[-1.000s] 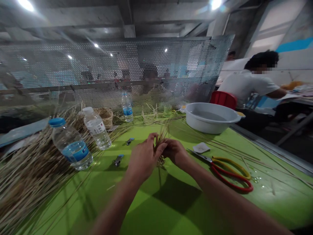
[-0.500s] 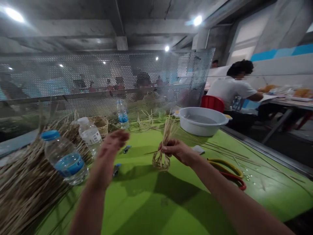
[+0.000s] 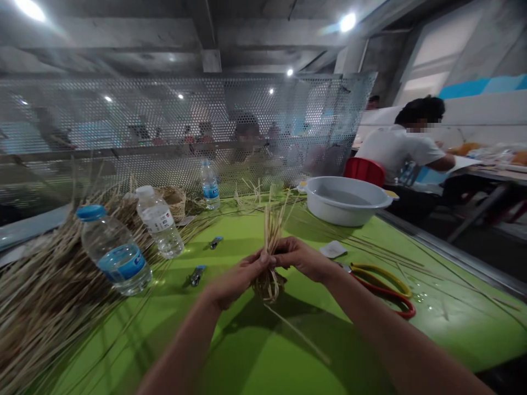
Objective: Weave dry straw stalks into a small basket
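Both hands meet at the neck of a small woven straw piece (image 3: 269,288), whose rounded, open-looped body hangs below the fingers. Its loose straw ends fan upward above them. My left hand (image 3: 242,274) pinches the neck from the left, thumb pressed on the straw. From the right, my right hand (image 3: 294,255) grips the same neck with curled fingers. One long strand trails from the body down toward the right. Between the hands, the exact finger contact is partly hidden.
Bottles (image 3: 119,258) and a heap of dry straw (image 3: 53,285) fill the left. Two small clips (image 3: 196,275) lie left of my hands. At right are scissors (image 3: 382,285), loose strands and a white basin (image 3: 346,206). A perforated metal screen (image 3: 185,126) stands behind; a person sits far right.
My left hand has come down and right from the air onto the straw neck. The woven piece has turned slightly, and a long strand now trails toward me. The view has shifted a little.
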`<state>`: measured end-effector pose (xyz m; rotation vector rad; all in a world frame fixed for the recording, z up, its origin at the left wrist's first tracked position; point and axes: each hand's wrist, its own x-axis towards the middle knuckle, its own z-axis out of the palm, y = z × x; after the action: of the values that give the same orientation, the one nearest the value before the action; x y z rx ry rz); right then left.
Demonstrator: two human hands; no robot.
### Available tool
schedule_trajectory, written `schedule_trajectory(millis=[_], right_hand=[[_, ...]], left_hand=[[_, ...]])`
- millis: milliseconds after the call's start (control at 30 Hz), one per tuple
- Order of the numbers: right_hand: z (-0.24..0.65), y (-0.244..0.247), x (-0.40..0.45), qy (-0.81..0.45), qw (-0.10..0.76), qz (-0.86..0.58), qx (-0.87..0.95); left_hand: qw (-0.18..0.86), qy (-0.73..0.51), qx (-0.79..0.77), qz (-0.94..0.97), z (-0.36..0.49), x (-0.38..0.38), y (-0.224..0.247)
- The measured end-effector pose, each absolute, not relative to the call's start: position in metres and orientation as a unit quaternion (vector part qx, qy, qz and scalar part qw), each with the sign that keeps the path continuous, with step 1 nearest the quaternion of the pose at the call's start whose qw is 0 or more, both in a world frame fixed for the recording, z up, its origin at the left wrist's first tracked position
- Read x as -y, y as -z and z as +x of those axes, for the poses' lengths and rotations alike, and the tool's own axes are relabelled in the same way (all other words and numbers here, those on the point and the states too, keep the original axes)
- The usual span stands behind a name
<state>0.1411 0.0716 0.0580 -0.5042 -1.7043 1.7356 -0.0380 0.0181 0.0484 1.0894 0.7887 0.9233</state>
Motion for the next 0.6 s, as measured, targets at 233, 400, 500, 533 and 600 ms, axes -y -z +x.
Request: schedule_trajectory(millis=[233, 400, 500, 533, 600], right_hand=[[0.1387, -0.0597, -0.0741, -0.642, 0.304, -0.161, 0.686], [0.1411, -0.0545, -0.0749, -0.541, 0.357, -0.208, 0.732], [0.1416, -0.0549, -0.0743, -0.496, 0.352, -0.209, 0.766], [0.1413, -0.0550, -0.0741, -0.492, 0.340, -0.207, 0.774], [0.1405, -0.0538, -0.0739, -0.494, 0.322, -0.211, 0.780]], left_hand=[[0.693, -0.389, -0.352, 0.494, -0.0392, -0.0191, -0.0445], [0.705, -0.393, -0.327, 0.492, -0.0407, -0.0185, -0.0451], [0.710, -0.400, -0.325, 0.479, -0.0389, -0.0180, -0.0440], [0.710, -0.405, -0.324, 0.477, -0.0380, -0.0178, -0.0436], [0.706, -0.416, -0.317, 0.478, -0.0363, -0.0176, -0.0429]])
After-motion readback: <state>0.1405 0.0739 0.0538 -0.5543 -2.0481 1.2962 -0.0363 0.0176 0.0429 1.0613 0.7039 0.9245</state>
